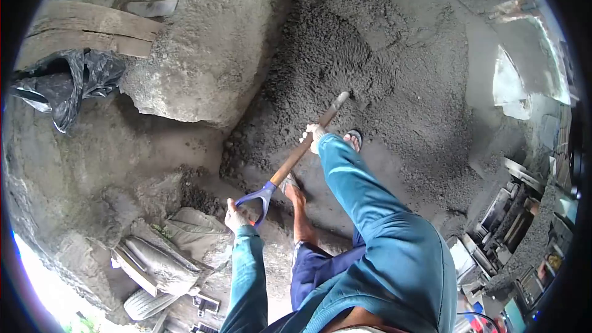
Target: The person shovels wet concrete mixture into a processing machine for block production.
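Note:
I hold a shovel with a wooden shaft (290, 163) and a blue D-handle (256, 197). My left hand (236, 217) is shut around the D-handle. Further down, my right hand (314, 136) grips the shaft, its teal sleeve stretched out. The far end of the shaft (340, 100) sinks into a dark grey pile of sand and gravel (345, 55), so the blade is hidden. My sandalled foot (354, 139) stands at the pile's edge, and my other bare leg (300, 213) is beside the handle.
A lighter grey heap (203, 49) lies left of the dark pile. Wooden planks (86, 31) and a black plastic bag (68, 83) lie at the upper left. Dusty sacks (185, 240) and a tyre (145, 303) sit at the lower left. Cluttered equipment (512, 222) lines the right side.

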Motion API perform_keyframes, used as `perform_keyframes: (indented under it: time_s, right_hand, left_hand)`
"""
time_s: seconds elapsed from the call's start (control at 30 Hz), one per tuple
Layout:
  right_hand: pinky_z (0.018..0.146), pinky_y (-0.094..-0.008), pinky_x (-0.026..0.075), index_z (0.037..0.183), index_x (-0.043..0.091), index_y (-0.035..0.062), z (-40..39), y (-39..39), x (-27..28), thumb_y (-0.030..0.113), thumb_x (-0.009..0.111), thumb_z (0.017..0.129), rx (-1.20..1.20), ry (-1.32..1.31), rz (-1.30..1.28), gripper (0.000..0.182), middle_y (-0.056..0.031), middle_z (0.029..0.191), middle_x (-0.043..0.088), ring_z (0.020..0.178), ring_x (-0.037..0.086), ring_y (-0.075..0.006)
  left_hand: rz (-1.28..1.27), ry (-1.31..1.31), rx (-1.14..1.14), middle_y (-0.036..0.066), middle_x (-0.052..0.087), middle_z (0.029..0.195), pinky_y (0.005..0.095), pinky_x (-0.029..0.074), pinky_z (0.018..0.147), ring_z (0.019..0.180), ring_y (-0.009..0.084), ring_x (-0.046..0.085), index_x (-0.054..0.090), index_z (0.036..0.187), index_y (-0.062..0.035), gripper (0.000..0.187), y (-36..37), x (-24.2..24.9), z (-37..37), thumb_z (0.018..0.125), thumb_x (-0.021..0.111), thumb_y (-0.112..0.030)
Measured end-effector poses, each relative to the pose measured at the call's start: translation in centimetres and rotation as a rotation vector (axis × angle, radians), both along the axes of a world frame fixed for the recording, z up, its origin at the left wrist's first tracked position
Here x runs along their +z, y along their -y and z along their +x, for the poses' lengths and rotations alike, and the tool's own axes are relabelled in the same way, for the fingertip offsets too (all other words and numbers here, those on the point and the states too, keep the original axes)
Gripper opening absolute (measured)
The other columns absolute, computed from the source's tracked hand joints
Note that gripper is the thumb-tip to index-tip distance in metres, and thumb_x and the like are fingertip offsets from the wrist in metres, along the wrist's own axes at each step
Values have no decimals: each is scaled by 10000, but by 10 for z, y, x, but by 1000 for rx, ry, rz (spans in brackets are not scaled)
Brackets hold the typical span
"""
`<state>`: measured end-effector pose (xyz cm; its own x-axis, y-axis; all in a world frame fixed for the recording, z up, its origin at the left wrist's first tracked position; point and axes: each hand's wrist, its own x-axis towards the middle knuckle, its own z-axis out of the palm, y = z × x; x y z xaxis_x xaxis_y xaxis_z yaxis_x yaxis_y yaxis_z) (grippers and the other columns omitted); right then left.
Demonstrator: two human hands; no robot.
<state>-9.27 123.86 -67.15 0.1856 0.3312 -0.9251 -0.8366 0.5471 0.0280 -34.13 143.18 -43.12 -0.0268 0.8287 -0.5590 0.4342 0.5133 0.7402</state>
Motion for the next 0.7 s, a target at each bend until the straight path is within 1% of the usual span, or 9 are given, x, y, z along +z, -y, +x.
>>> perform_keyframes:
  time_s: [0.13, 0.2, 0.33, 0.4, 0.47, 0.53, 0.6, 0.67, 0.7]
  right_hand:
    - [595, -479, 488, 895, 536, 156, -42, 44, 70, 188, 602, 907, -169, -28, -115, 74, -20, 788, 533, 612, 525, -237]
    - [649, -463, 498, 938, 549, 145, -57, 67, 123, 124, 621, 847, -320, -65, -121, 118, -24, 777, 515, 640, 532, -238]
    - [621, -449, 492, 952, 543, 125, -84, 133, 192, 81, 638, 825, -463, -1, -198, 164, -43, 787, 526, 636, 539, -246]
    - [570, -442, 479, 988, 532, 117, -88, 180, 209, 60, 632, 828, -468, 68, -295, 197, -60, 784, 526, 588, 529, -260]
    - [549, -431, 451, 966, 505, 121, -69, 238, 283, 107, 609, 867, -694, 2, -250, 144, -45, 723, 503, 573, 517, -239]
    - [594, -430, 453, 896, 507, 129, -56, 300, 301, 139, 599, 873, -872, 298, -347, 96, -20, 693, 478, 599, 511, -221]
    - [631, -428, 456, 824, 513, 132, -22, 360, 430, 148, 612, 868, -930, 507, -326, 109, -11, 683, 467, 613, 502, -222]
    - [622, -436, 463, 759, 520, 139, 10, 441, 485, 141, 644, 854, -1069, 730, -199, 156, -20, 630, 484, 600, 512, -224]
    - [619, -435, 474, 747, 523, 131, 22, 474, 529, 129, 650, 845, -1089, 897, -270, 160, -31, 623, 505, 593, 528, -227]
  left_hand:
    - [-129, -93, 134, 29, 502, 667, 407, 425, 477, 542, 194, 479, 555, 807, -127, 396, 20, 37, -38, 843, 745, -473]
    - [-125, -63, 65, 14, 493, 661, 386, 438, 476, 536, 188, 483, 564, 790, -131, 377, 20, 56, -49, 849, 735, -461]
    - [-230, -73, -179, -23, 367, 490, 316, 298, 365, 384, 147, 368, 414, 593, -183, 508, 12, 71, -56, 885, 666, -514]
    - [-345, -96, -255, 13, 357, 446, 337, 262, 317, 329, 201, 337, 397, 562, -156, 616, 39, 93, -20, 880, 581, -650]
    - [-639, -22, -294, 15, 362, 445, 343, 263, 316, 332, 190, 343, 402, 560, -164, 618, 60, 99, 20, 873, 568, -670]
    - [-716, 34, -475, 16, 349, 440, 346, 264, 318, 336, 180, 342, 417, 579, -172, 604, 86, 87, 80, 854, 576, -685]
    - [-501, 175, -748, -5, 383, 508, 316, 247, 332, 364, 171, 351, 425, 646, -174, 547, 172, 174, 168, 831, 636, -644]
    - [-440, 538, -1060, -28, 410, 559, 300, 298, 362, 435, 118, 394, 440, 673, -171, 501, 232, 217, 244, 860, 650, -585]
    - [-268, 781, -1099, -24, 465, 596, 279, 341, 404, 470, 101, 429, 478, 696, -155, 454, 282, 272, 274, 903, 631, -528]
